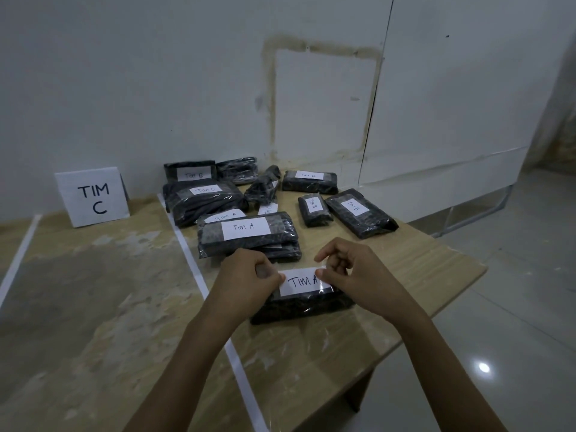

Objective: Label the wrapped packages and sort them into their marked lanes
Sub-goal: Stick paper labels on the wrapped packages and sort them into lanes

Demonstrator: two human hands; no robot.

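I am at the labelling step, with no sorting begun for this one. My left hand [249, 272] has its fingers curled and pinches the left end of the label [300, 282]. My right hand [352, 269] pinches the right end between thumb and bent fingers. The paper reads TIM A and lies flat on top of the package [299, 308], which sits directly under my fingertips on the table [436, 269]. There is a glint over the paper that may be clear tape, but I cannot tell for sure.

As I judge it, the next move is to press the label down flat from the middle outward so it does not wrinkle on the slick wrap. Then I should lift the package and carry it to the lane marked A. No such marker is in view.

The package is dark, soft-looking and wrapped in shiny clear film. Just beyond my left knuckles is a stack [246, 235] of similar packages labelled TIM A. Far off past my left hand stands a sign [93, 196] reading TIM C, across a white tape line [193, 260].
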